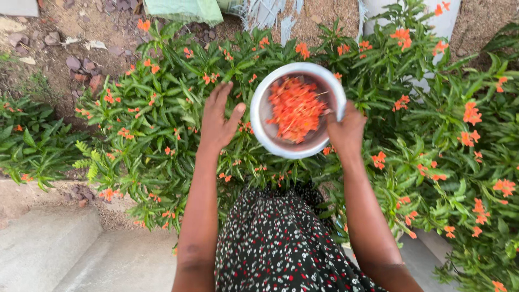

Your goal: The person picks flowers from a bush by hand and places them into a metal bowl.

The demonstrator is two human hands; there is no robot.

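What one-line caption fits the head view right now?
Right hand grips a metal bowl of picked orange flowers; left hand spreads open over the flowering shrubs.

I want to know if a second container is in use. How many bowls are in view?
1. The metal bowl is held by the right hand above the flowering bushes, beside the open left hand. Leaves could hide another.

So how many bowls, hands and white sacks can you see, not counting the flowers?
Round silver metal bowl holding picked orange flowers: 1
Bare hands: 2, the left hand spread above the leaves, the right hand with its grip on the bowl rim
White sacks behind the plants: 1
Total: 4
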